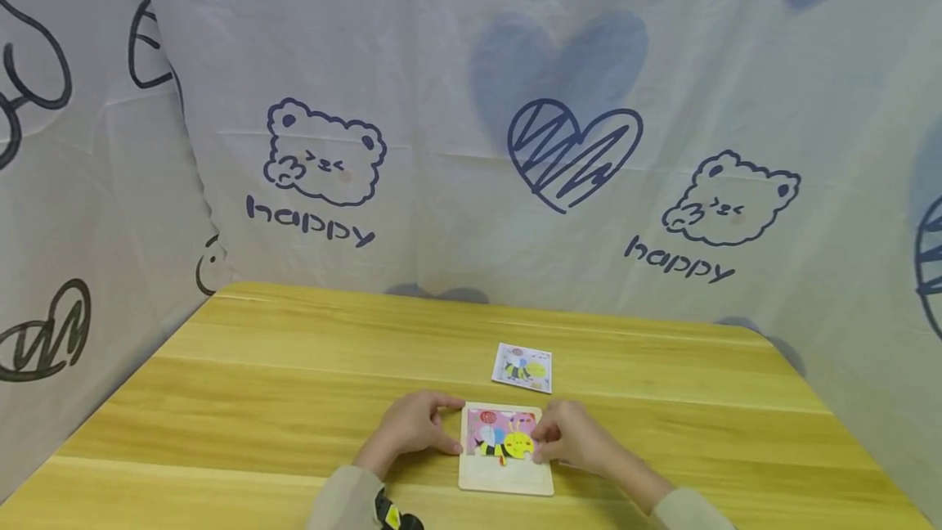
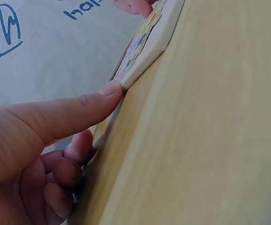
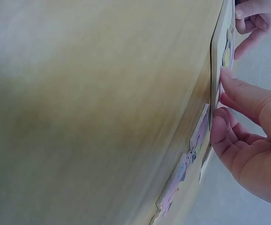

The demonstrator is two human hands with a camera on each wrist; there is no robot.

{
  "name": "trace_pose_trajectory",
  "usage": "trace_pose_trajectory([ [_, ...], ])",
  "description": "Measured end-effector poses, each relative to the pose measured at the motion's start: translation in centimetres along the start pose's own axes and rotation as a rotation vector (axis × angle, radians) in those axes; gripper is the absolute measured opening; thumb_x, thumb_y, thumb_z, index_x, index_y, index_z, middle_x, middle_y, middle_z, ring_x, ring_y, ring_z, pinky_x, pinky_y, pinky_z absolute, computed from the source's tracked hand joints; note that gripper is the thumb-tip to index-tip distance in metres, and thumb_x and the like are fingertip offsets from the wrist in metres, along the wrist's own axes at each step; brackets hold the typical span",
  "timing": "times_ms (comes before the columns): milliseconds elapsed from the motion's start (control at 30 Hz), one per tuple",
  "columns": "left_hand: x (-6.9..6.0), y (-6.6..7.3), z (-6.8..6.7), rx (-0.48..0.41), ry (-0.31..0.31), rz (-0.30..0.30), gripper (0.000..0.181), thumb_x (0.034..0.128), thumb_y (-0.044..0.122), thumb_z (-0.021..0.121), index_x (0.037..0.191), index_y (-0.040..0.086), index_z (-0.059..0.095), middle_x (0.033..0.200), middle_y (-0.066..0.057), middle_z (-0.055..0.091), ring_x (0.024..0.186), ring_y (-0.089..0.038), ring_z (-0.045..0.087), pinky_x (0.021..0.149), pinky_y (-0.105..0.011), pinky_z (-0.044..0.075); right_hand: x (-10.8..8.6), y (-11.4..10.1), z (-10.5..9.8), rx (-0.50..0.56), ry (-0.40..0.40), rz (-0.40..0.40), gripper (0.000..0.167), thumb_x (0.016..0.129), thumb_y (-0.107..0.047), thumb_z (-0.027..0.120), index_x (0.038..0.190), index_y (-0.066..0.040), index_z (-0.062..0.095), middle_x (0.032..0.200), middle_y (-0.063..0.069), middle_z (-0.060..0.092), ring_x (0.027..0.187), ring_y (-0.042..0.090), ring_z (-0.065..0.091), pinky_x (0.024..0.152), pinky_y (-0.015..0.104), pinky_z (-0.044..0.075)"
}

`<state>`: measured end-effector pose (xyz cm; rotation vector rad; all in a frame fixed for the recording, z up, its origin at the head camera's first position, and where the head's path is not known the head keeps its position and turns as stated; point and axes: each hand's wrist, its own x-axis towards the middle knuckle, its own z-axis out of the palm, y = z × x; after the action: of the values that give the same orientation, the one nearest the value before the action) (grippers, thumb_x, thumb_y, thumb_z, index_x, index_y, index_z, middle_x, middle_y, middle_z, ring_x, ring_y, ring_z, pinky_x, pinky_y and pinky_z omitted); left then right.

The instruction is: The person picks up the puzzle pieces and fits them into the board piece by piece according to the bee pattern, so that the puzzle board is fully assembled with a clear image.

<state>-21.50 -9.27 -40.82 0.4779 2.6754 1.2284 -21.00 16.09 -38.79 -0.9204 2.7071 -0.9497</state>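
A square puzzle board with a pale rim lies on the table, its upper part filled with bee-picture pieces and its lower part bare. At the board's left side my left hand touches the edge with a straight thumb; its index finger reaches the upper left corner. The other left fingers bend loosely beside the board. Over the right side, my right hand pinches with thumb and index finger at a puzzle piece by the bee's head, mostly covered by the fingertips. Loose puzzle pieces lie near the right hand.
Behind the board lies a small picture card showing the same bee. The wooden table meets a pale cloth printed with bears and hearts, hanging behind and on the left.
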Motion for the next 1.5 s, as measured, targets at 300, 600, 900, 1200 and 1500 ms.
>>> trace_pose_trajectory([
  [300,0.0,-0.2,0.1,0.009,0.001,-0.001,0.057,0.0604,0.020,0.081,0.113,0.010,0.063,0.052,0.004,0.046,0.044,-0.008,0.037,0.045,-0.025,0.030,0.4,-0.3,0.0,-0.028,-0.050,-0.041,0.015,0.066,-0.009,0.076,0.063,-0.004,0.062,0.064,-0.002,0.046,0.058,0.004,0.039,0.050,0.019,0.036],
  [600,0.1,-0.2,0.1,0.022,0.013,0.012,0.057,0.0598,0.020,0.082,0.112,0.010,0.063,0.053,0.005,0.047,0.045,-0.008,0.039,0.046,-0.025,0.032,0.7,-0.9,-0.2,-0.081,-0.090,-0.054,0.017,0.066,-0.006,0.076,0.059,-0.006,0.061,0.059,-0.004,0.044,0.056,0.004,0.036,0.049,0.019,0.034],
  [900,0.1,-0.1,0.1,0.029,0.015,0.007,0.057,0.0593,0.021,0.082,0.112,0.010,0.063,0.052,0.005,0.047,0.045,-0.008,0.039,0.046,-0.025,0.031,0.8,-1.4,-0.5,-0.091,-0.109,-0.004,0.015,0.063,-0.006,0.077,0.067,-0.003,0.063,0.064,-0.002,0.047,0.056,0.006,0.041,0.048,0.020,0.038],
  [1200,0.1,-0.1,0.0,0.011,0.005,0.002,0.057,0.0602,0.020,0.082,0.113,0.009,0.063,0.052,0.004,0.047,0.045,-0.008,0.039,0.046,-0.025,0.031,1.6,-1.9,-0.2,-0.149,-0.108,-0.056,0.026,0.067,-0.010,0.075,0.089,0.000,0.069,0.071,-0.004,0.053,0.065,0.009,0.046,0.057,0.021,0.040],
  [1500,0.0,-0.1,0.0,0.011,0.002,0.010,0.057,0.0603,0.020,0.082,0.113,0.009,0.063,0.052,0.005,0.047,0.044,-0.007,0.039,0.045,-0.024,0.031,1.9,-1.4,0.8,-0.194,-0.086,-0.111,0.031,0.071,-0.015,0.073,0.098,-0.001,0.068,0.075,-0.003,0.053,0.062,0.007,0.042,0.053,0.018,0.037],
])
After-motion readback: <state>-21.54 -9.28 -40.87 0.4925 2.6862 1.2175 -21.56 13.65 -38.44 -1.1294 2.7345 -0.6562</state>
